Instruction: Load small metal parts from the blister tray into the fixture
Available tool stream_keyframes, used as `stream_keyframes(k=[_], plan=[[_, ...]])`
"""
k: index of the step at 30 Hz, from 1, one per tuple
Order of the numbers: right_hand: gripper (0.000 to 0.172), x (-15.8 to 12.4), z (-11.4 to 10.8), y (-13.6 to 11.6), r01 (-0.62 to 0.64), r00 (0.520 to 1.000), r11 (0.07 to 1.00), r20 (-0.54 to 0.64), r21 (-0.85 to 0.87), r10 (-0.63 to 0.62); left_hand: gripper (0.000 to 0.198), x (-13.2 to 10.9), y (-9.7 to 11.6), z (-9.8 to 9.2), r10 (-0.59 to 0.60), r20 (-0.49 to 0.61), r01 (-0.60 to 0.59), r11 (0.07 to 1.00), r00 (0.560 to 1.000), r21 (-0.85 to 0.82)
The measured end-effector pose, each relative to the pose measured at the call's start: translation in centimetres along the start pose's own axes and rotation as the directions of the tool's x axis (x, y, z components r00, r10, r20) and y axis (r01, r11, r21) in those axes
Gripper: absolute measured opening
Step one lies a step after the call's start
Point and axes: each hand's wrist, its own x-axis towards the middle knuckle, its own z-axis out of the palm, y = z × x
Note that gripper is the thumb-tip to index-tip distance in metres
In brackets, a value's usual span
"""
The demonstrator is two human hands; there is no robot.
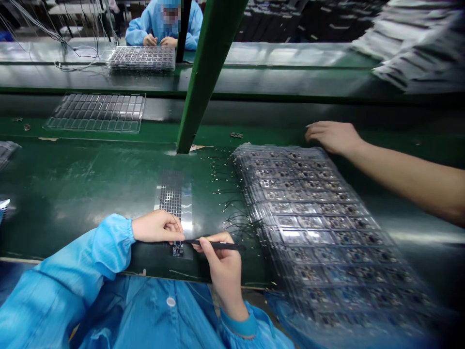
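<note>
My right hand (223,261) grips a pair of black tweezers (225,245), whose tip points left toward the fingers of my left hand (156,226). Those left fingers are pinched together at the upper edge of a small circuit board (178,250); what lies between them is too small to make out. The board rests on the green tabletop (90,184) near its front edge. Just beyond my left hand lies a clear sheet of small dark squares (170,198), partly covered by the hand.
Stacked clear trays (312,223) of circuit boards stand at my right, thin wires (232,218) sticking out leftward. Another person's bare arm (407,177) reaches in behind them. A green post (210,72) rises ahead; a clear compartment tray (98,112) lies far left. A co-worker (163,24) sits opposite.
</note>
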Motion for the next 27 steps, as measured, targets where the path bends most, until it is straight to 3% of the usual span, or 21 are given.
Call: stream_keyframes(k=[17,22,27], plan=[[0.02,-0.59,0.33,0.74,0.144,0.983,0.988,-0.112,-0.055,-0.149,0.015,0.05,-0.19,0.27,0.077,-0.168,-0.065,0.995,0.983,0.076],[0.025,-0.59,0.49,0.59,0.064,0.998,0.998,0.002,0.025,-0.064,0.016,-0.01,0.2,0.47,0.078,-0.154,-0.071,0.996,0.985,0.048],[0.016,-0.05,0.94,0.26,0.086,0.988,0.991,0.136,-0.101,-0.072,0.018,-0.08,0.18,0.81,0.111,-0.183,-0.094,0.99,0.977,0.1]])
